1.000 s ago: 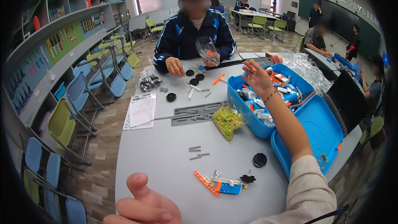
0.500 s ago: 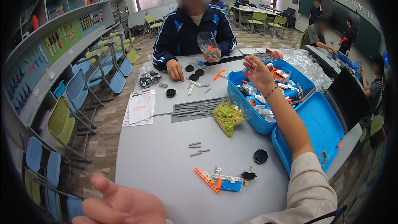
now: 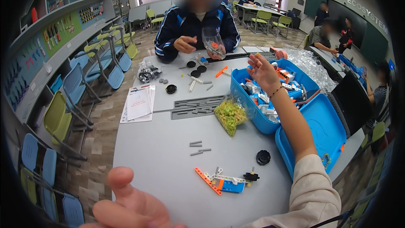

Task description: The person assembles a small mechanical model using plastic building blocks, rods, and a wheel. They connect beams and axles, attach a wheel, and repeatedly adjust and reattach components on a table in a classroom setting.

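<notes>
Right hand [image 3: 263,72] open, fingers spread, hovering over the blue bin [image 3: 253,118] of building parts at table's right. Left hand [image 3: 130,204] open, palm up, at the near table edge. Small built model [image 3: 225,181] lies flat near it, long axis left-right, orange beam end pointing left.

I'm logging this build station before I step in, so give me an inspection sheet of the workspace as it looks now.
Surface: grey table, mostly bare near the person.
Job's things: blue bin of building parts; small orange-and-blue assembly; black wheel.
Clutter: bag of green pieces, grey pins, leaflets, grey plate, blue lid.
Grippers: right hand open above the bin, holding nothing; left hand open, empty, at the near edge.
Cables: nothing seen.
Surroundings: a person opposite handling a clear bag; chairs, wall shelves.
</notes>
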`<action>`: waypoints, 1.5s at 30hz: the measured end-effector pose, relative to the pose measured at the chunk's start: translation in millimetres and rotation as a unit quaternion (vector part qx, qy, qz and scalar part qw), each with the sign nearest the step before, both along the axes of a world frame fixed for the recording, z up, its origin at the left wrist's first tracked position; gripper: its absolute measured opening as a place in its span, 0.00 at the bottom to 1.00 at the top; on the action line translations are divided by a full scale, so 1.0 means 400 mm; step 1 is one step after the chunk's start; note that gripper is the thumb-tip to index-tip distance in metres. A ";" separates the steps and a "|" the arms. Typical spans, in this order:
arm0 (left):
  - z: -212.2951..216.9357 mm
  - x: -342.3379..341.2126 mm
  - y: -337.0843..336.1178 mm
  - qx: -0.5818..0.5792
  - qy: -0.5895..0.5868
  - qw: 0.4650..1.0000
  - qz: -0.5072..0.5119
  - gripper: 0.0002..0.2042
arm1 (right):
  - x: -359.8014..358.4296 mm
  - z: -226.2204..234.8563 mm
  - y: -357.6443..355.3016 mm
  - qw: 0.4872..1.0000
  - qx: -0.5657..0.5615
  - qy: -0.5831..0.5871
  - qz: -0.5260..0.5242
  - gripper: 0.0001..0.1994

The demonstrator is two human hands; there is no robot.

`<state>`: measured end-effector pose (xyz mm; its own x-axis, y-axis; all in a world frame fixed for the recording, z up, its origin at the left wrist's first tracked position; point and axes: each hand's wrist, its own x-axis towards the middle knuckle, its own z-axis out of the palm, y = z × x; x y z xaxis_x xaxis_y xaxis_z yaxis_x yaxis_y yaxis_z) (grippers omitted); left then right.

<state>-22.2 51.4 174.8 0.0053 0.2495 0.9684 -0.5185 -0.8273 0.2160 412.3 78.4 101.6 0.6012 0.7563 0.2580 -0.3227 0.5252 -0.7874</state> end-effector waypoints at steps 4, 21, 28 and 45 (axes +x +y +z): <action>0.010 0.003 0.003 -0.023 -0.051 0.995 -0.086 0.17 | 0.003 -0.004 0.000 1.000 0.009 0.001 -0.002 0.12; 0.026 -0.019 -0.007 -0.119 0.130 0.952 -0.251 0.17 | 0.004 -0.004 -0.001 1.000 0.001 0.004 -0.002 0.10; 0.057 -0.075 0.015 -0.258 0.272 0.767 -0.521 0.26 | 0.008 -0.004 -0.002 1.000 0.008 0.009 -0.008 0.12; 0.056 -0.051 -0.004 -0.265 0.324 0.714 -0.561 0.23 | 0.003 0.001 -0.004 1.000 0.009 0.022 -0.004 0.09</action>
